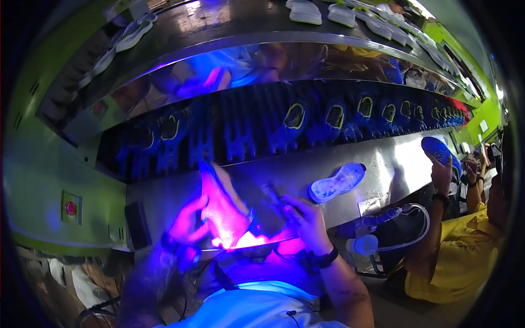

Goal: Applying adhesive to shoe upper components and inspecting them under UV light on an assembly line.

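My left hand grips a shoe upper, tilted with one end pointing up and away. Under violet light it glows bright pink, which washes out its detail. Closed around a slim dark tool, perhaps a brush, my right hand is just right of the upper, apart from it. The tool's far end is blurred. Farther right, a pale shoe sole lies on the metal worktop.
Behind the worktop, a dark slatted conveyor carries several dark shoes with yellow-green collars. More soles stand on the upper shelf. At right, a co-worker in yellow holds a blue shoe. A white bottle and red button flank me.
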A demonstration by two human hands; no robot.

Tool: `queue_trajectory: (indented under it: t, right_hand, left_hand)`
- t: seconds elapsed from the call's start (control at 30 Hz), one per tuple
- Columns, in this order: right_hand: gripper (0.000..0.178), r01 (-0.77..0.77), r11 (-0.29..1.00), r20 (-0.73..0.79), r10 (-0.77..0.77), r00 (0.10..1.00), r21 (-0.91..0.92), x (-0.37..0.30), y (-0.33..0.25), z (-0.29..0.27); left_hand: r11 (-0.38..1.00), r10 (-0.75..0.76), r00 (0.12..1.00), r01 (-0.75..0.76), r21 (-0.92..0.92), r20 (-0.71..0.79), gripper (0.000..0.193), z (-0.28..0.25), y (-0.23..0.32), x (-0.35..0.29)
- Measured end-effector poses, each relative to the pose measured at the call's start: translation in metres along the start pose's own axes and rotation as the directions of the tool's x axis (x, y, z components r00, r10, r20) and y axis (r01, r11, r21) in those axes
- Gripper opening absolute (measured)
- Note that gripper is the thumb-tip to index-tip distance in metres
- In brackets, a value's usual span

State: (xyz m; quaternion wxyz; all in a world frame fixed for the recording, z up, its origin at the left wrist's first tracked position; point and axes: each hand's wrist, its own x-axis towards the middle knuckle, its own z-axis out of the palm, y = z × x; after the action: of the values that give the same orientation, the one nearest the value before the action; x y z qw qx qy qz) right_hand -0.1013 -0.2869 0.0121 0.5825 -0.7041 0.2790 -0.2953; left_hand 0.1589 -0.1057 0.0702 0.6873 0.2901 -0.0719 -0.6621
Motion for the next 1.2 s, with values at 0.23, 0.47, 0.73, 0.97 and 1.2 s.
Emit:
queue_trajectory:
  t: [0.23,0.47,0.73,0.97,1.2]
  right_hand:
    - [0.037,-0.131,0.981,-0.213,0.159,0.964,0.141,0.0,0.006,0.003]
    - [0.034,-0.226,0.954,-0.21,0.267,0.941,0.199,-0.001,0.007,0.009]
    - [0.034,-0.247,0.943,-0.253,0.302,0.919,0.224,-0.004,-0.006,0.006]
    - [0.035,-0.182,0.977,-0.224,0.204,0.953,0.113,0.006,-0.005,0.012]
    - [0.027,-0.106,0.98,-0.133,0.084,0.988,-0.167,0.024,0.02,0.002]
  left_hand:
    - [-0.196,0.381,0.899,-0.149,0.969,0.216,0.091,0.031,0.116,0.212]
    - [-0.437,0.546,0.829,0.157,0.886,0.122,0.094,-0.002,0.051,0.284]
    - [-0.651,0.588,0.799,0.373,0.661,0.127,0.071,-0.136,0.196,0.201]
    - [-0.643,0.569,0.7,0.052,0.764,0.431,0.062,-0.064,0.134,0.193]
    - [-0.355,0.75,0.621,0.089,0.931,0.226,0.075,-0.065,0.077,0.244]
